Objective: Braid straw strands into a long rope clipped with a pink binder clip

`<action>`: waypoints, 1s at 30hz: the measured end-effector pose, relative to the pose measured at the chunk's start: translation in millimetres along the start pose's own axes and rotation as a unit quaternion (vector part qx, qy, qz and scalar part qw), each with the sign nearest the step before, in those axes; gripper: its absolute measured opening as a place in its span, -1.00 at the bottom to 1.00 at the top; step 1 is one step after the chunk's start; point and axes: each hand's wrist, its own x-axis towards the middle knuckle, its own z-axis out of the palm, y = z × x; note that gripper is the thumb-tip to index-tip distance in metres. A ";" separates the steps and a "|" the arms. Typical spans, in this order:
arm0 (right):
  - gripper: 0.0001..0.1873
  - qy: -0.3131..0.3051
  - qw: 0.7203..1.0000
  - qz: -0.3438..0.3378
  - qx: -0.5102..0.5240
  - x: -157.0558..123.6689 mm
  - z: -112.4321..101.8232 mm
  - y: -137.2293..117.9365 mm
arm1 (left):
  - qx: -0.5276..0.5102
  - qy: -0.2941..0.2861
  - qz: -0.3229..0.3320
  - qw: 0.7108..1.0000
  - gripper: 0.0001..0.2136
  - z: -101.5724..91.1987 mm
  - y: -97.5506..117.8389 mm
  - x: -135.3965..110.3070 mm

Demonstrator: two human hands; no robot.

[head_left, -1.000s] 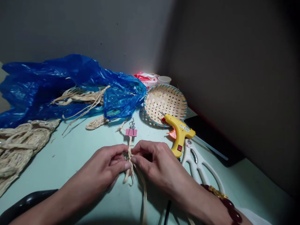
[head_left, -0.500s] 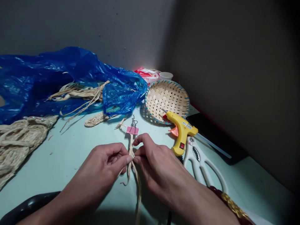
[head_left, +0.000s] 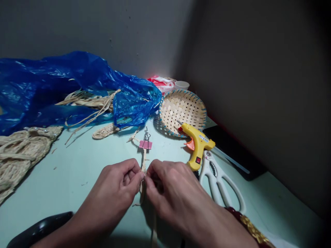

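Observation:
A pale straw braid (head_left: 144,161) runs toward me from a pink binder clip (head_left: 145,144) that grips its far end. My left hand (head_left: 120,186) pinches the braid's near part from the left, thumb against forefinger. From the right, my right hand (head_left: 170,186) pinches at the same spot, its fingertips closed on the strands and nearly touching the left thumb. Loose strand ends hang below the fingers toward the table's near side. The right palm and fingers partly hide the strands.
A yellow glue gun (head_left: 199,143) leans on a woven basket (head_left: 183,106); white scissors (head_left: 219,182) lie beside it. Behind, a blue plastic bag (head_left: 85,72) holds straw. Woven straw pieces (head_left: 26,155) lie left. A black object (head_left: 41,229) sits near my left forearm.
My right hand has turned, and its raised forefinger has come down to the strands beside the left thumb. The left hand keeps its pinch. The view has shifted slightly.

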 end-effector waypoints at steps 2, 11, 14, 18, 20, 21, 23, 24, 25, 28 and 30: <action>-0.76 -0.001 1.000 -0.005 0.007 -2.5 7.8 -2.0 | -0.014 0.005 -0.002 1.000 -0.74 2.1 -1.6 0.0; -0.88 0.095 0.987 -0.128 -0.013 -1.6 20.5 -5.5 | -0.133 -0.045 -0.001 0.990 -0.73 0.3 -0.3 0.5; -0.84 0.092 0.991 -0.084 0.048 3.9 5.0 -3.9 | -0.182 -0.046 -0.022 0.982 -0.78 -2.4 -0.1 1.4; -0.83 0.006 0.995 0.001 0.097 13.0 -20.9 1.7 | -0.234 -0.049 -0.048 0.970 -0.78 -4.7 -2.4 3.7; -0.85 -0.023 0.994 0.008 0.110 16.1 -29.7 5.4 | -0.249 -0.047 -0.068 0.965 -0.73 -5.2 -2.7 4.1; -0.86 -0.030 0.993 0.009 0.112 17.2 -32.6 7.2 | -0.254 -0.047 -0.075 0.963 -0.70 -5.5 -2.3 4.0; -0.88 -0.036 0.993 0.011 0.112 18.8 -35.4 10.2 | -0.251 -0.042 -0.079 0.964 -0.67 -6.5 -0.4 3.5; -0.89 -0.035 0.993 0.010 0.109 19.4 -35.8 11.2 | -0.245 -0.042 -0.077 0.966 -0.67 -7.2 0.8 3.2; -0.88 -0.033 0.994 0.007 0.103 19.8 -35.8 12.0 | -0.236 -0.046 -0.075 0.968 -0.68 -8.1 2.1 2.9; -0.86 -0.005 0.997 -0.012 0.070 19.6 -34.9 12.4 | -0.228 -0.064 -0.079 0.968 -0.73 -9.9 4.7 2.5; -0.84 0.018 0.998 -0.030 0.043 18.1 -34.3 11.5 | -0.242 -0.078 -0.090 0.963 -0.75 -9.9 4.9 2.9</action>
